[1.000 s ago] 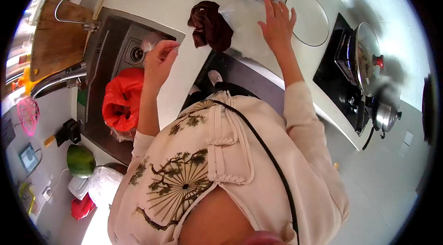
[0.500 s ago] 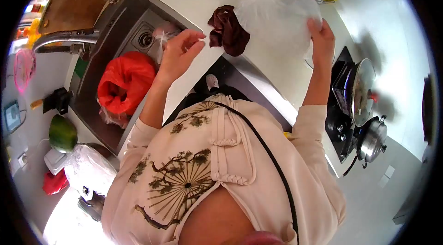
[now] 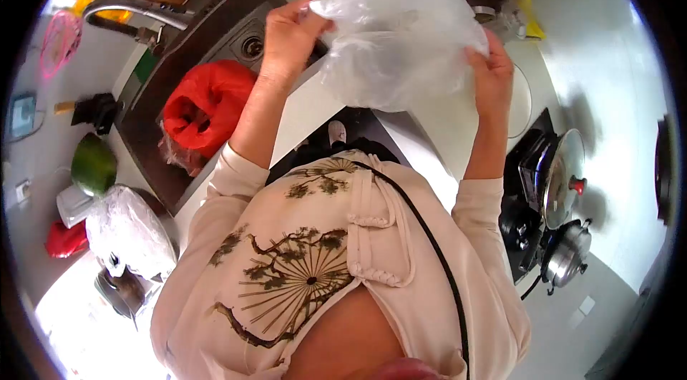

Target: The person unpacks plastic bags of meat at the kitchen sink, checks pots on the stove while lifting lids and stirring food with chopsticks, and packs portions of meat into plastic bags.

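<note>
A translucent white plastic bag (image 3: 401,51) is stretched between my two hands above the counter. My left hand (image 3: 292,33) pinches its left edge near the sink. On the other side, my right hand (image 3: 492,72) grips the bag's right edge between thumb and fingers. The bag looks puffed out, and I cannot make out anything inside it. It covers the spot on the counter where the dark maroon cloth lay. Below my left forearm, a red plastic bag (image 3: 207,104) sits bunched in the sink.
The dark sink (image 3: 147,158) with its curved faucet (image 3: 136,4) lies on the left. To the right stand a lidded pan (image 3: 564,179) on the stove and a steel pot (image 3: 567,255). Bottles and jars crowd the back. A green melon (image 3: 94,164) rests at far left.
My left hand, free before, has moved up and taken hold of the plastic bag. The bag is now spread wide between both hands and hides the maroon cloth.
</note>
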Demonstrator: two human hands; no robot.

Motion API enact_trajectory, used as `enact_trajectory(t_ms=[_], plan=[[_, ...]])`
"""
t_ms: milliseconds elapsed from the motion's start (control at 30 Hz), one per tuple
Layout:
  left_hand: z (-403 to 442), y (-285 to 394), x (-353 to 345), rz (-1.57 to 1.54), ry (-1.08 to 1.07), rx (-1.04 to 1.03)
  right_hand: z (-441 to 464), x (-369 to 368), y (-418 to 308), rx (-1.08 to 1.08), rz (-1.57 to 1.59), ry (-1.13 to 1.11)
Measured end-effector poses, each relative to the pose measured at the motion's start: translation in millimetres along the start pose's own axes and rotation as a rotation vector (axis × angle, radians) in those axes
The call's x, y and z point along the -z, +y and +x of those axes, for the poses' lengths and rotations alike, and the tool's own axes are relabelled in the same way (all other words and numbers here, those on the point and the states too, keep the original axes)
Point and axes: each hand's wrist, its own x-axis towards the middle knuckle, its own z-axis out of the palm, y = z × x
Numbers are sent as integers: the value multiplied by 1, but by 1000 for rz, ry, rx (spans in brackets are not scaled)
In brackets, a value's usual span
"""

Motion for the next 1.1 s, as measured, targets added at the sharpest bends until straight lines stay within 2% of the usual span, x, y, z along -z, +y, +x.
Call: enact_trajectory(t_ms=[33, 100, 133, 167, 233, 300, 367, 400, 433, 500, 567, 633, 700, 733, 800, 833, 900, 933, 1000, 1033, 1067, 1100], plan=[[1, 0, 11, 6, 18, -4, 4, -2, 0, 2, 10, -17], [2, 1, 41, -74, 102, -14, 15, -6, -1, 356, -451, 178], [-6, 9, 47, -41, 118, -37, 14, -13, -8, 441, -572, 239], [-10, 13, 53, -35, 148, -42, 10, -23, -15, 450, -554, 214], [-21, 17, 62, -115, 180, -11, -5, -45, -27, 268, -454, 102], [-32, 23, 66, -160, 229, 44, -22, -72, -37, 304, -419, 2], [-40, 20, 71, -215, 283, -18, -34, -96, -45, 290, -282, -178], [-45, 22, 74, -256, 294, -12, -37, -107, -44, 317, -140, -225], [-49, 22, 79, -257, 325, -17, -39, -115, -43, 320, -131, -255], [-58, 19, 89, -404, 336, -32, -42, -128, -38, 474, -111, -250], [-67, 18, 94, -378, 405, -68, -47, -136, -31, 529, -84, -283], [-75, 19, 97, -474, 373, -133, -54, -137, -22, 196, -373, -698], [-81, 23, 99, -494, 387, -146, -57, -164, -7, -147, -409, -1021], [-84, 27, 98, -564, 383, -181, -64, -176, 11, -140, -405, -1037], [-87, 30, 98, -669, 382, -229, -77, -198, 47, -497, -110, -1077], [-87, 29, 98, -665, 392, -232, -82, -209, 47, -497, -109, -1088], [-87, 25, 97, -777, 429, -289, -97, -224, 47, -604, 158, -1090], [-87, 23, 97, -776, 437, -288, -99, -231, 49, -609, 157, -1096], [-88, 18, 97, -986, 352, -272, -100, -245, 53, -900, 500, -969], [-90, 16, 98, -985, 357, -277, -98, -251, 56, -1037, 671, -891], [-92, 13, 100, -989, 319, -218, -95, -254, 60, -1045, 732, -796], [-94, 12, 102, -993, 280, -158, -89, -254, 68, -1044, 733, -801]])
